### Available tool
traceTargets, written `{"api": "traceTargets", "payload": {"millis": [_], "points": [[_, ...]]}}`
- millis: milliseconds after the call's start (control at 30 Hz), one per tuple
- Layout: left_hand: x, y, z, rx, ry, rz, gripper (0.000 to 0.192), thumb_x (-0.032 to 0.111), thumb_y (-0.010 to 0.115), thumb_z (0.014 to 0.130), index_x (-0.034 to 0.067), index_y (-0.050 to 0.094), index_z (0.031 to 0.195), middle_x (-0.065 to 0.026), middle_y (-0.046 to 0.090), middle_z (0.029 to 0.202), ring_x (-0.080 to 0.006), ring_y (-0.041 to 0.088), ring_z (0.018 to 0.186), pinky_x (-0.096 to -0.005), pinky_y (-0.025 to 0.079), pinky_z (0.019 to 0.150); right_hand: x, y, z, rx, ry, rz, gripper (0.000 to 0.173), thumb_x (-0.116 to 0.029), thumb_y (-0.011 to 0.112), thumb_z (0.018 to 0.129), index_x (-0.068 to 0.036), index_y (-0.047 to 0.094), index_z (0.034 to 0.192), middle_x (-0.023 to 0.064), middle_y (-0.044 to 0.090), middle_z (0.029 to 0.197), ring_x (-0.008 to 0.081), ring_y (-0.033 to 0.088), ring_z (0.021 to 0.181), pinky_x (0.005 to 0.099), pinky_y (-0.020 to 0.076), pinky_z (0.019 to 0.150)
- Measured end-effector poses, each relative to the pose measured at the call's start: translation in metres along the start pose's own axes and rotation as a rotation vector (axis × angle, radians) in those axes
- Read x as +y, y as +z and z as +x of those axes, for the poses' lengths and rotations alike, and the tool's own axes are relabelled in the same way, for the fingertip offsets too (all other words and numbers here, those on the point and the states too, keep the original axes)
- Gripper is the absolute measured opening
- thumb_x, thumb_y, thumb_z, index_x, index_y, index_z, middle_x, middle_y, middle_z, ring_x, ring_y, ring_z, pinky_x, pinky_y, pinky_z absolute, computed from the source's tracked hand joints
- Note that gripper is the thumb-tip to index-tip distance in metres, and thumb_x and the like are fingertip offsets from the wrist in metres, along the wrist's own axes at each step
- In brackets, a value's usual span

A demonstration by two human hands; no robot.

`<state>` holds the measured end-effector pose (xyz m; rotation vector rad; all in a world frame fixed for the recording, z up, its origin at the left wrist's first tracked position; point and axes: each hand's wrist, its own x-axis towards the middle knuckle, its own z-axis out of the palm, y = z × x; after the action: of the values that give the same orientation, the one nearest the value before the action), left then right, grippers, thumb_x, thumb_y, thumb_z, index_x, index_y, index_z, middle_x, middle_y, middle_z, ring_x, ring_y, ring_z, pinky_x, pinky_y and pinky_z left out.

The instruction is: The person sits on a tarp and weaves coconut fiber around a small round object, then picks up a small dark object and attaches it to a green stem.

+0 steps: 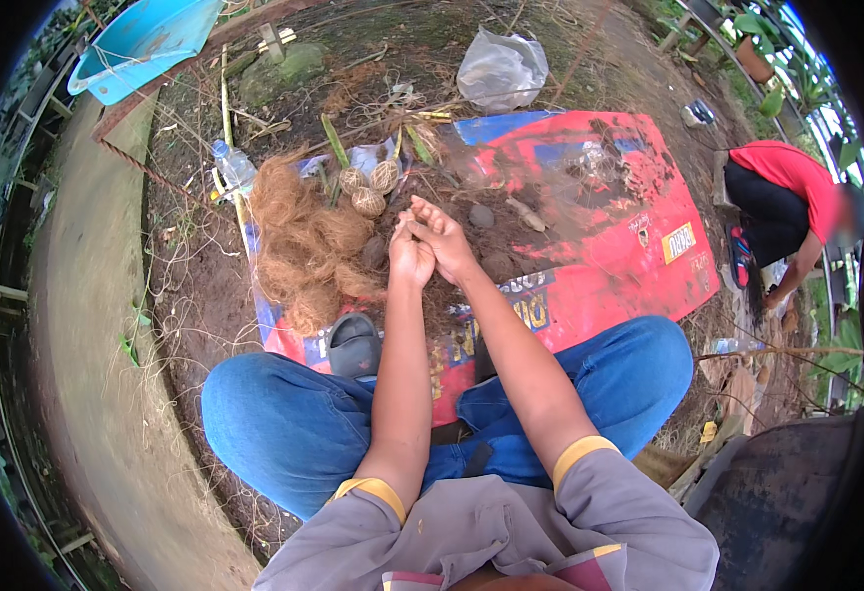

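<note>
My left hand [410,257] and my right hand [441,238] are close together over dark soil [439,181], fingers bent and touching. Whether something thin is between the fingertips is too small to make out. Just left of them lies a heap of brown coconut fibre [303,236], with a dark soil ball [374,253] at its edge. Beyond my hands sit several string-wrapped balls [368,202], with long green leaves [334,140] rising by them. To the right, another dark ball [481,216] rests on the soil near a pale stick-like piece [526,214].
A red and blue printed banner [624,258] lies under the soil. A plastic bottle [234,166], a grey sandal [354,346], a clear plastic bag [502,70] and a blue tub [144,48] surround it. At right, a person in red [783,177] bends down.
</note>
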<state>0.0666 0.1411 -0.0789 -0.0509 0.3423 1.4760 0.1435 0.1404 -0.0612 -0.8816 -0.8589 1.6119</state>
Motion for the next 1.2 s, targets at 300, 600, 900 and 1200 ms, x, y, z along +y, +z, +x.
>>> {"api": "traceTargets", "payload": {"millis": [300,600,900,1200], "points": [[0.000,-0.005,-0.013,0.067,-0.066,0.019,0.046,0.045,0.046,0.098,0.000,0.053,0.103,-0.0100,0.054,0.089,-0.0234,0.054,0.084,-0.0368,0.048,0.082,0.026,-0.007,-0.001,0.127,0.081,0.010,0.035,-0.005,0.068,0.088,0.002,0.061,0.121,0.0011,0.063,0.103,0.0098,0.058,0.091,0.0241,0.0473,0.085],[-0.002,-0.017,-0.003,-0.082,0.031,0.098,0.058,0.060,0.036,0.097,0.004,0.048,0.089,-0.0077,0.049,0.080,-0.0216,0.047,0.075,-0.0342,0.044,0.073,0.041,-0.007,0.004,0.127,-0.075,-0.461,0.025,-0.008,0.066,0.088,-0.001,0.063,0.112,0.0020,0.064,0.098,0.0097,0.057,0.090,0.0248,0.0464,0.084],[0.009,-0.016,-0.003,-0.042,0.104,0.137,0.024,0.016,0.049,0.099,-0.003,0.052,0.114,-0.0131,0.058,0.109,-0.0231,0.058,0.100,-0.0355,0.050,0.091,-0.002,-0.010,0.001,-0.124,0.247,0.200,0.046,-0.013,0.062,0.091,-0.005,0.047,0.134,0.0045,0.051,0.130,0.0161,0.050,0.118,0.0304,0.0422,0.096],[0.014,-0.010,-0.009,-0.125,-0.042,0.112,0.032,0.029,0.047,0.101,-0.002,0.052,0.103,-0.0154,0.059,0.101,-0.0257,0.060,0.095,-0.0376,0.050,0.091,-0.003,-0.004,-0.001,-0.017,0.056,-0.154,0.045,-0.007,0.069,0.086,-0.001,0.056,0.128,0.0050,0.062,0.113,0.0127,0.058,0.101,0.0255,0.0453,0.089]]}}
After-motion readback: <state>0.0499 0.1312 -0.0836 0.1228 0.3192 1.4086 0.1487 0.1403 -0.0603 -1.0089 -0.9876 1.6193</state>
